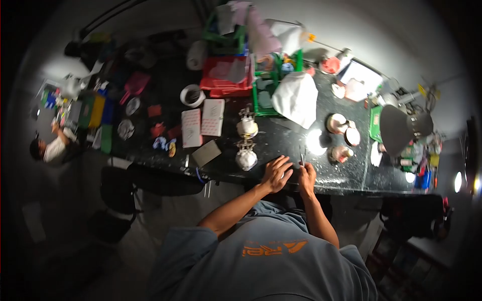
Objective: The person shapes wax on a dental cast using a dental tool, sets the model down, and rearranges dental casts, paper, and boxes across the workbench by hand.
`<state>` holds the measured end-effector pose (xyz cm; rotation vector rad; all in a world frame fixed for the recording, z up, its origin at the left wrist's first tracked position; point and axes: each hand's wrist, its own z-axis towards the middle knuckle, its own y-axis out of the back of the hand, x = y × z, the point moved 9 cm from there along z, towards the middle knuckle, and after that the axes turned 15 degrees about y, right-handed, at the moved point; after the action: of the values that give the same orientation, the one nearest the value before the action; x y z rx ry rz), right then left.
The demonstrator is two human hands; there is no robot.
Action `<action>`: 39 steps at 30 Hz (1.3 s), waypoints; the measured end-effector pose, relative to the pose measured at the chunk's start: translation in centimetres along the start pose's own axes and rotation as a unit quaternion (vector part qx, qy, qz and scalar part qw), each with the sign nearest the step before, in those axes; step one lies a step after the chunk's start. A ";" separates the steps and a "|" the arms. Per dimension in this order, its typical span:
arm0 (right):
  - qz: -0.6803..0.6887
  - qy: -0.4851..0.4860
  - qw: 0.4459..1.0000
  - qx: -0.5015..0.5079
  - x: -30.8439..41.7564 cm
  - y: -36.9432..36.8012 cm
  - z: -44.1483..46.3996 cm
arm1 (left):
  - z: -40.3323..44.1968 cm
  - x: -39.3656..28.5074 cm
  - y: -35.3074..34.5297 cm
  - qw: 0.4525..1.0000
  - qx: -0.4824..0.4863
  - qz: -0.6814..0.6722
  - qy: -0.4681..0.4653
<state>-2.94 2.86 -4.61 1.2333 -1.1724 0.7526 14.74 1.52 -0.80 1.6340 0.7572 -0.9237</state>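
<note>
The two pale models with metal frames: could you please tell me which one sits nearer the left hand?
The front model, on the person's side, is nearer the left hand; the rear model stands beyond it, toward the green crate.

The dark, glossy surface (278, 143) spans 9 to 3 o'clock. A pale wall (391, 30) stands between 1 and 2 o'clock. Grey lamp shade (395, 131): 3 o'clock, bright reflection (316, 142) inward of it. Dark chair (114, 189): 8 o'clock. Floor (186, 215): 7 o'clock, dim.

Grey-blue shirt (266, 273), short sleeves (193, 246); orange chest lettering (263, 252), angular logo (295, 246).
</note>
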 end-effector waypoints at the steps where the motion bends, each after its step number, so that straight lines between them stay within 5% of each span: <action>1: 0.033 -0.010 0.999 0.008 0.2 -0.6 -0.3 | 0.9 0.4 0.2 0.996 -0.033 -0.084 0.008; 3: 0.142 -0.062 0.987 0.031 2.8 -1.9 -1.1 | 2.2 -0.7 0.9 0.955 0.071 -0.216 0.191; 8: 0.155 -0.022 0.984 0.089 6.8 -3.9 -1.1 | 2.5 -0.5 1.3 0.907 0.022 -0.357 0.224; 15: 0.107 0.002 0.972 0.210 12.7 -6.9 -3.1 | 0.3 -0.6 4.8 0.885 0.067 -0.390 0.244; 19: 0.142 -0.001 0.949 0.281 12.7 -9.1 -4.0 | -1.6 1.1 7.9 0.873 -0.065 -0.423 0.232; 21: 0.114 -0.007 0.937 0.331 16.5 -9.8 -5.2 | -2.9 1.2 9.7 0.846 -0.014 -0.467 0.257; 26: 0.124 0.023 0.921 0.368 17.8 -11.1 -5.6 | -6.4 4.2 16.9 0.771 -0.104 -0.561 0.282; 31: 0.123 -0.013 0.934 0.336 16.2 -9.3 -4.2 | -9.5 13.4 28.9 0.868 -0.279 -0.302 0.278; 34: 0.084 -0.006 0.946 0.312 14.5 -7.3 -3.0 | -10.4 16.2 34.2 0.863 -0.356 -0.091 0.347; 37: 0.061 -0.003 0.959 0.275 12.9 -5.2 -1.7 | -9.8 20.1 36.5 0.845 -0.421 0.100 0.314; 39: 0.055 -0.007 0.966 0.252 12.1 -3.6 -1.2 | -9.2 20.1 36.6 0.831 -0.389 0.156 0.366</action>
<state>4.11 1.41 5.83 1.6000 -1.1018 1.1768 57.43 2.29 0.64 1.2562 1.1391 0.3074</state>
